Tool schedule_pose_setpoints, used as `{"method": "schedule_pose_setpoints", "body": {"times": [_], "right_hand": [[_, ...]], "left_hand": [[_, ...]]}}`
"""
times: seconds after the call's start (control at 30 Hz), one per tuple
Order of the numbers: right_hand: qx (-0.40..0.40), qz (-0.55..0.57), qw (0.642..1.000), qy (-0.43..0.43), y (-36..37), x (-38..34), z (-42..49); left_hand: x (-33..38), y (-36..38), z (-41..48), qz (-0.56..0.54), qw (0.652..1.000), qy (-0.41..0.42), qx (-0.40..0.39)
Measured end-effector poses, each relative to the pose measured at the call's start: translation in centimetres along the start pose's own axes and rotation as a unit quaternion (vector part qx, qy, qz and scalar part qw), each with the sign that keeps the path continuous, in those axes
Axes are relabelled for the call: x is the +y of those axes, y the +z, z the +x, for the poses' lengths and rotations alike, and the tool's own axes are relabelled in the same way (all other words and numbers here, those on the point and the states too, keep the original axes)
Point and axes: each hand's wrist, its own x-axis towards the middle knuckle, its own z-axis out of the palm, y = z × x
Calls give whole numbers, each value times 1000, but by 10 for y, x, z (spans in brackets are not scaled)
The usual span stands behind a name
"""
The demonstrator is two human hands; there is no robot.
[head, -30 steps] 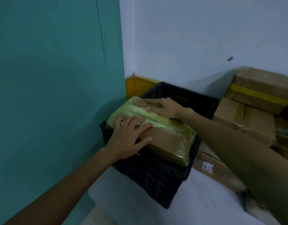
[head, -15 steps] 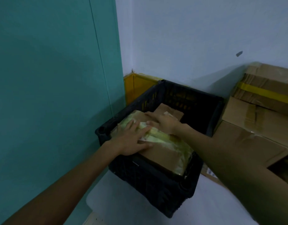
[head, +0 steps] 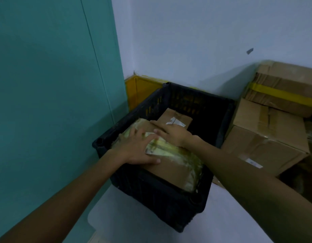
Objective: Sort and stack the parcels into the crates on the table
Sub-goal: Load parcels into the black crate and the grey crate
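Inside the black crate [head: 151,199], toward its near side, the tape-wrapped parcel [head: 174,165] is pressed by the left hand [head: 137,149] and the right hand [head: 171,134], both laid flat with fingers straight and nothing gripped. A smaller brown parcel [head: 176,118] lies just behind. Even downward pressure is advised, so the parcel is seated level before the palms are lifted.

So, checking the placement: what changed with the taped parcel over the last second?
The taped parcel sank from the rim of the black crate down inside it, next to a smaller parcel. The left hand and right hand stayed pressed flat on top. The crate and stacked boxes kept their places.
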Motion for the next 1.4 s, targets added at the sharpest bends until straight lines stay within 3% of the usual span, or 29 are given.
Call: {"method": "schedule_pose_setpoints", "body": {"times": [0.1,0.2,0.33,0.5,0.7,0.83,1.0,1.07,1.17,1.3,1.4], "right_hand": [[56,111,992,29,-13,-7,-6],[137,81,987,29,-38,-7,-22],[234,48,969,55,-88,9,-52],[355,38,928,105,-148,35,-114],[424,-47,876,223,-181,92,-207],[412,-38,866,279,-187,125,-240],[355,9,871,339,-190,152,-222],[349,58,873,335,-185,162,-212],[400,120,855,308,-174,169,-203],[438,143,838,293,-169,170,-197],[462,148,828,281,-174,164,-200]], "left_hand": [[7,1,-1,20,999,-15,49],[18,-1,2,-18,994,5,109],[42,-26,14,-92,962,104,235],[91,-65,36,-74,937,178,292],[180,-88,70,-171,926,251,225],[229,-95,99,-251,914,252,195],[257,-96,140,-259,931,234,109],[263,-93,147,-287,919,227,144],[263,-85,152,-310,897,214,231],[248,-84,161,-339,906,222,123],[238,-87,160,-305,896,274,170]]}}
